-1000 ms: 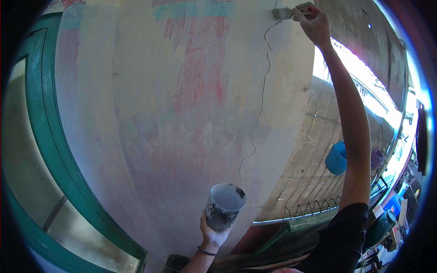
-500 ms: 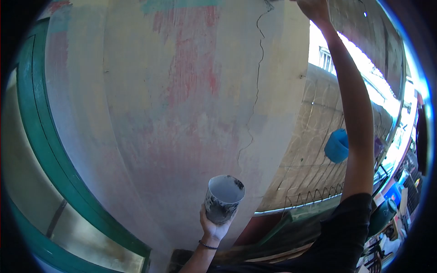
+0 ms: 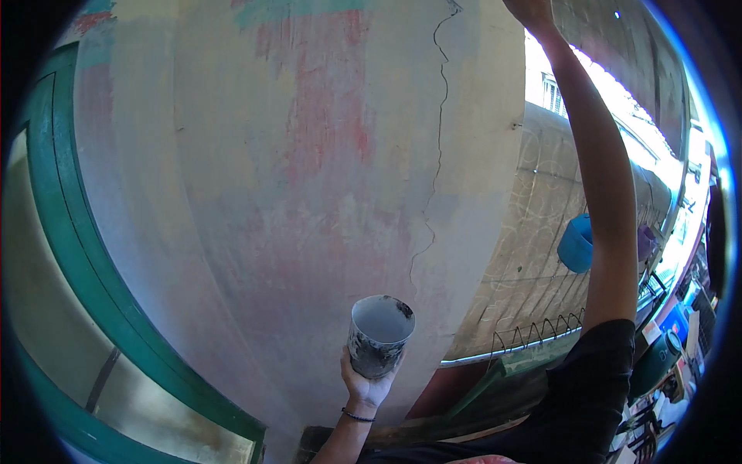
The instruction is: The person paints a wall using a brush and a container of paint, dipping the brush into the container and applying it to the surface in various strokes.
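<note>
My left hand [image 3: 366,387] is wrapped round the lower part of a paint-stained cup [image 3: 380,340], held upright with its open top toward me. Dark smears mark its side and rim, and the inside looks pale. In front stands a wall [image 3: 325,201] with patchy cream, pink and teal paint. A thin crack [image 3: 440,131] runs down it from the top. High at the upper edge of the view is my right hand [image 3: 532,11], its arm stretched up beside the wall. Its fingers lie outside the view, so what it holds is hidden.
A green-framed door or window [image 3: 66,185] borders the wall on the left. To the right, a blue bucket [image 3: 576,243] hangs before a tan patterned sheet [image 3: 533,209]. A coiled wire [image 3: 533,331] runs below it, and assorted clutter [image 3: 657,394] sits at the far right.
The view has shifted slightly. My right hand sits a little higher, now mostly cut off by the top edge. The cup stays in my left hand at nearly the same spot.
</note>
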Available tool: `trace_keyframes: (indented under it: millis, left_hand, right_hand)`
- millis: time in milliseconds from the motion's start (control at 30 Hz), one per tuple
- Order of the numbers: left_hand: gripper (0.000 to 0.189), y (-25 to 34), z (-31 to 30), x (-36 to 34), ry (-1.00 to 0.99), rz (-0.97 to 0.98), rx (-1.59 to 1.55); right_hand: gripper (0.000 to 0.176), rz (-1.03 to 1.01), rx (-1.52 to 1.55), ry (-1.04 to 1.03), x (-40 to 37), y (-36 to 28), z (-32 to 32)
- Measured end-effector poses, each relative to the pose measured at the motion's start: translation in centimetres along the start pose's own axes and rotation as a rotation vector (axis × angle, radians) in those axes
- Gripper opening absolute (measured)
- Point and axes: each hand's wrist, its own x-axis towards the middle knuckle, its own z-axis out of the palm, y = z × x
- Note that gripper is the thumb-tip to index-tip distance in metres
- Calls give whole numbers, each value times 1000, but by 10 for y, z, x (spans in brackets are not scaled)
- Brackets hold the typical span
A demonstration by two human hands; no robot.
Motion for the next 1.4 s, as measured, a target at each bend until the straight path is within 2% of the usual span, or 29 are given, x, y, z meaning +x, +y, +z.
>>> trace_keyframes:
  millis: [167, 267, 367, 467, 567, 600, 667, 733, 867, 933, 1067, 1100, 1200, 1267, 1333, 1367, 1400]
  left_hand:
    - [80, 4, -4, 10, -8, 1, -4]
    - [80, 9, -6, 18, 2, 4, 3]
    - [79, 12, -3, 26, 4, 7, -26]
    - [78, 15, -5, 36, -1, 2, -38]
    - [77, 15, -2, 41, 12, -28, -82]
    - [77, 15, -3, 44, 9, -37, -92]
    - [77, 13, -6, 44, 16, -59, -109]
    - [77, 9, -8, 42, 21, -71, -112]
    - [77, 8, -7, 39, 36, -102, -100]
    - [77, 6, -12, 36, 32, -121, -107]
    - [77, 2, -9, 30, 53, -123, -80]
    - [77, 2, -10, 28, 56, -124, -74]
    - [76, 2, -11, 27, 51, -114, -67]
    - [76, 0, -10, 29, 29, -95, -82]
    - [76, 0, -8, 30, 47, -85, -73]
    - [76, 0, -7, 29, 57, -82, -67]
    - [76, 0, -8, 28, 63, -84, -77]
  right_hand:
    - [12, -13, -12, -50, 7, 4, 4]
    - [12, -34, -47, 65, 11, 8, 8]
    - [11, -106, -249, 100, 23, 21, 5]
    - [9, -354, -328, -32, 18, 29, 2]
    - [9, -454, -420, -213, -7, 39, -3]
    - [9, -379, -455, -298, -22, 32, -5]
    - [11, -483, -569, -358, -51, 25, -11]
    - [13, -339, -504, -416, -94, 0, -12]
    - [19, -391, -402, -541, -161, -41, -13]
    - [15, -212, -339, -706, -178, -73, -17]
    - [7, 90, -205, -817, -165, -99, -27]
    - [7, 317, -92, -825, -157, -96, -26]
    - [7, 329, -148, -707, -125, -62, -24]
    - [14, 219, -193, -615, -93, -32, -30]
    - [19, -39, -391, -495, -60, -15, -38]
    - [22, -63, -525, -396, -45, 21, -46]
    - [17, -146, -480, -232, -40, 23, -39]
